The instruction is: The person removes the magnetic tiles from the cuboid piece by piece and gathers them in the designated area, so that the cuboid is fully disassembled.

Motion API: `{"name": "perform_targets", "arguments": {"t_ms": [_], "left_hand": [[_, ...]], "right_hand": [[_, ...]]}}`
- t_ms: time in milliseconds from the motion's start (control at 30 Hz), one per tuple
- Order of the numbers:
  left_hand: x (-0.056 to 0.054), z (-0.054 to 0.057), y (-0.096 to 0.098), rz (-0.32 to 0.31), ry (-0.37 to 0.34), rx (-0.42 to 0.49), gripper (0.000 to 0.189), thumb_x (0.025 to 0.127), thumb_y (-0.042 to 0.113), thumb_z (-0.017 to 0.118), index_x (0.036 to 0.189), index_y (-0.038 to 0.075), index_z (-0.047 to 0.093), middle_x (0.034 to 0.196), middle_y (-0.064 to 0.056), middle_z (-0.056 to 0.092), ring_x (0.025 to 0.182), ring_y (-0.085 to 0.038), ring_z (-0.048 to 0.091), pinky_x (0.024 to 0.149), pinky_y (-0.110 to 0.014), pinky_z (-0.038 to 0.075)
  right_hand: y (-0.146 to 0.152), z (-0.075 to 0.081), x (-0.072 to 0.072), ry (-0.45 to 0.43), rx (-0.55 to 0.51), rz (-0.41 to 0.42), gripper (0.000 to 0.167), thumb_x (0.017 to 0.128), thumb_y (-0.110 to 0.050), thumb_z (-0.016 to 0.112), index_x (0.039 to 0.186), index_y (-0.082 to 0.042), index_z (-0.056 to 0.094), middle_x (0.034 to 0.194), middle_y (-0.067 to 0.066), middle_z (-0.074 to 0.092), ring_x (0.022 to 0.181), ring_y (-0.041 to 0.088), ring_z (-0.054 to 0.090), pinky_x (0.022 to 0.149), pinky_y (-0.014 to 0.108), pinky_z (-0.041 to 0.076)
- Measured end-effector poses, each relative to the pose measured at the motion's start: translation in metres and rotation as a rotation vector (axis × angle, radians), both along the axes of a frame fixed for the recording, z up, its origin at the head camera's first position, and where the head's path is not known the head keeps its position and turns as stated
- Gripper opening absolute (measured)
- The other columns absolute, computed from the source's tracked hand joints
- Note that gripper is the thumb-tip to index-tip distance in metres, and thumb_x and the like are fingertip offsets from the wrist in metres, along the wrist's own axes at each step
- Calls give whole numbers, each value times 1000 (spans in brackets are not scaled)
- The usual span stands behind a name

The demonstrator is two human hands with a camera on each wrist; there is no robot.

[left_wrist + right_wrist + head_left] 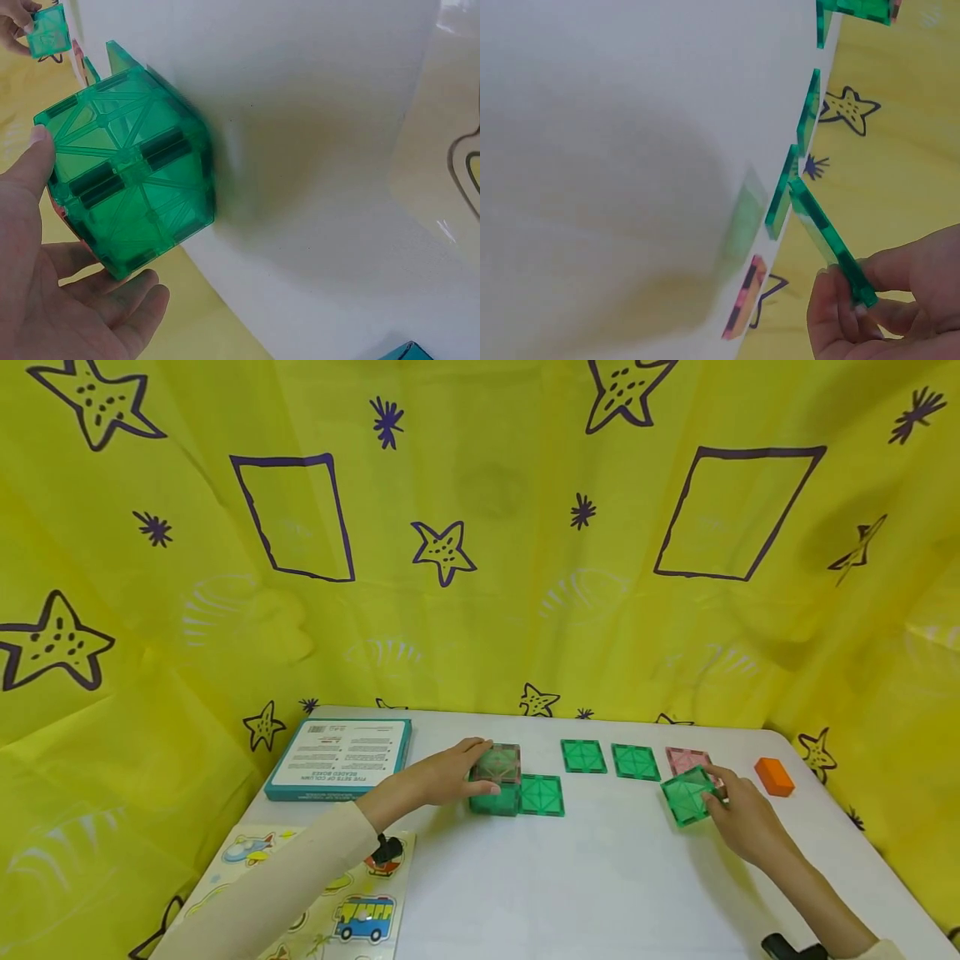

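Note:
On the white table stands a cube of translucent magnetic tiles [131, 161], green on its sides with a pinkish top. My left hand [456, 774] grips it, thumb at the near edge and fingers round the far side. Right beside the cube, a green tile [542, 796] lies flat. My right hand [744, 820] pinches another green magnetic tile [683, 797] by its edge, tilted above the table. Behind that tile, a pink tile [686, 758] lies partly covered. Two more flat green tiles, one left [583, 756] and one right [635, 762], lie between the hands.
An orange block [774, 776] sits at the right. On the left are a teal and white box [341, 758] and a picture puzzle board [318, 906], partly under my left sleeve. A yellow patterned curtain [495, 627] hangs behind the table [570, 893].

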State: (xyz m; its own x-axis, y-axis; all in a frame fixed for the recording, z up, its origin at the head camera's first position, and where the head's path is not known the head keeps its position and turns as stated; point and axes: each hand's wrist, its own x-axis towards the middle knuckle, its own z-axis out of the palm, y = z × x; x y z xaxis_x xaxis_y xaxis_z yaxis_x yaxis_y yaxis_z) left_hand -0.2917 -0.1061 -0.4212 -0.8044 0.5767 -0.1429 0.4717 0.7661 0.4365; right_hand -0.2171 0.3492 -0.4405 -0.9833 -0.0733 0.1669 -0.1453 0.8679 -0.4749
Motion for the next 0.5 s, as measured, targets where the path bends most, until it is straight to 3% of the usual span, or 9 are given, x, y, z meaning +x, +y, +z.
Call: {"name": "perform_targets", "arguments": {"t_ms": [267,500], "left_hand": [[0,0,1,2,5,-3,90,104,59,59,169,9,22,174,-17,21,155,-38,36,121,-52,39],[1,2,1,-1,7,-8,90,104,60,58,170,10,21,174,-16,21,155,-39,35,121,-53,38]], "right_hand": [[25,-14,8,-118,15,-39,47,107,-5,50,142,23,35,112,47,58,105,63,59,85,70,50],[37,-21,5,-179,61,-58,48,106,-3,50,138,27,31,114,52,50,98,56,57,85,69,50]]}}
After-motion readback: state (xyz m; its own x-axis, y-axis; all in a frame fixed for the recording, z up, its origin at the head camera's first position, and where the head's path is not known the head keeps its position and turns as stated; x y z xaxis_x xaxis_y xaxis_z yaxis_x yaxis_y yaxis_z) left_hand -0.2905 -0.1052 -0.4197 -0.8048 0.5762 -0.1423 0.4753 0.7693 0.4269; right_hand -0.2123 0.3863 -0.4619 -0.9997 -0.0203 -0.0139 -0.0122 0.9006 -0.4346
